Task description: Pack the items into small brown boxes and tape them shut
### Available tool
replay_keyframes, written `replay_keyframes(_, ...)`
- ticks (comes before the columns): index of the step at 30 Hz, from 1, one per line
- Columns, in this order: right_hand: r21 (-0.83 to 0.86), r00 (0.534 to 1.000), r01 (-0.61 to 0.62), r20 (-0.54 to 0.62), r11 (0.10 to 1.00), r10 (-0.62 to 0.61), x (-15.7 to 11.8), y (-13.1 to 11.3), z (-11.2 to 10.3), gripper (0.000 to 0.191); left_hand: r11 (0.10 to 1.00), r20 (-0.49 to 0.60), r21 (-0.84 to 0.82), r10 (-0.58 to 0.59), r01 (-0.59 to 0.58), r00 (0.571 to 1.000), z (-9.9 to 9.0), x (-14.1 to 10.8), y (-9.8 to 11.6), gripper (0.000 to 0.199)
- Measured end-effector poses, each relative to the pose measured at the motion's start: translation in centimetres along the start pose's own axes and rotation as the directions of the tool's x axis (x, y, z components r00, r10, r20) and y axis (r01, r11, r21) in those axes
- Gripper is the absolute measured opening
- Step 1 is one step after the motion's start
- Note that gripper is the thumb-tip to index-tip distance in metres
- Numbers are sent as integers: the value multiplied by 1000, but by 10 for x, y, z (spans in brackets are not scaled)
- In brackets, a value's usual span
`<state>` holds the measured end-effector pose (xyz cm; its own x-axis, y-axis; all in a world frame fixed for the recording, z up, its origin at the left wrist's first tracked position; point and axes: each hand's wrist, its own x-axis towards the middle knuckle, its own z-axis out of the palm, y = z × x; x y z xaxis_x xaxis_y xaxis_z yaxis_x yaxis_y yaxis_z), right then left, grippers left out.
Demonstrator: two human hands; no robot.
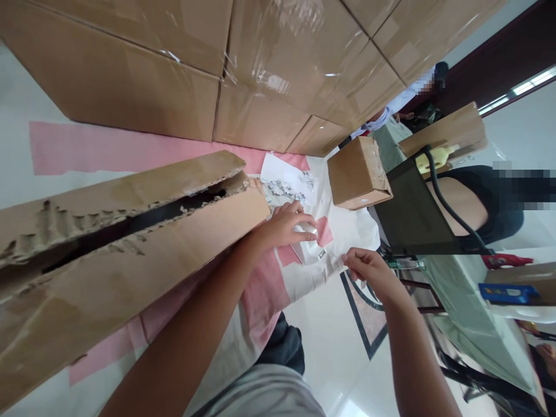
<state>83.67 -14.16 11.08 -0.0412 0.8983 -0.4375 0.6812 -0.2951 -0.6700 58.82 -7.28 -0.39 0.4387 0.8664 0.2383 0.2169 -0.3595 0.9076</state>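
My left hand reaches over the cloth-covered table, its thumb and fingers curved around a small, smooth white object. What kind of thing it is I cannot make out. Just below it, a small white item with a dark printed mark lies near the table edge. My right hand hovers off that edge, fingers curled and pressed together. Anything in its pinch is too small to tell. Beyond my left hand lies a white sheet of paper with many small grey-and-white bits on and around it.
A long, torn-open cardboard box stands left, beside my left forearm. Stacked taped cartons wall off the far side. A smaller carton sits at the table's far end. A chair with a seated person and another table are right.
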Motion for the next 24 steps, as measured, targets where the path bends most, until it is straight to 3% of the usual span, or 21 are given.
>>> replay_keyframes(8, -76, 999, 16, -44, 997, -19, -7, -5, -5, 52, 998, -17, -55, 30, -31, 999, -3, 0, -2, 22)
replay_keyframes(16, -72, 987, 43, -149, 997, -53, -11, 0, 14, 48, 951, -2, -208, -234, 228, 972, -2, 2, 14, 14)
replay_keyframes(24, -39, 986, 40, -160, 998, -46, -8, 3, 20, 47, 950, -102, -181, -274, 253, 956, 6, -2, 26, 7)
